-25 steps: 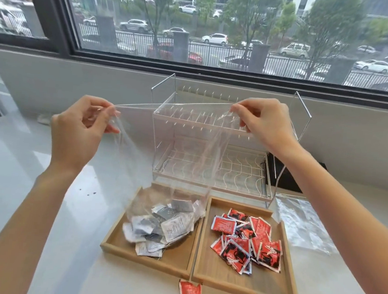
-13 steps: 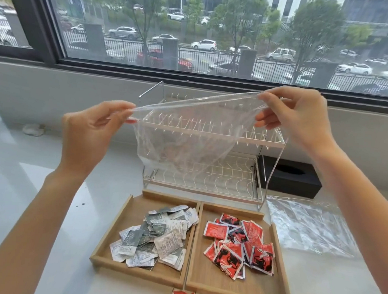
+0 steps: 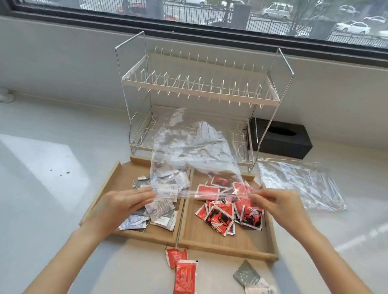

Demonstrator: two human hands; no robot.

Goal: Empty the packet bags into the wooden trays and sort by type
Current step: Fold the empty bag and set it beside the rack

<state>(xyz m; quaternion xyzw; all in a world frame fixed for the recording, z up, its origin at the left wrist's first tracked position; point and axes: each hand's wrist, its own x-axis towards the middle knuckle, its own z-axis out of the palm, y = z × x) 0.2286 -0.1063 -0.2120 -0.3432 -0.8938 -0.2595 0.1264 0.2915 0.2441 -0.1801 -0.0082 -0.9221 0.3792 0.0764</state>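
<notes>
Clear empty bag (image 3: 195,151) pinched by left grip (image 3: 122,205) & right grip (image 3: 277,204); set aside w/o dragging packets off trays (image 3: 227,241).

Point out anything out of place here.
Four packets lie on the counter outside the trays: two red packets in front, two grey packets to their right. The empty bag drapes over both trays.

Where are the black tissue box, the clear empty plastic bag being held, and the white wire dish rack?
black tissue box (image 3: 280,142), head view, front face.
clear empty plastic bag (image 3: 194,154), head view, middle of the film.
white wire dish rack (image 3: 200,92), head view, upper tier's front rail.
</notes>
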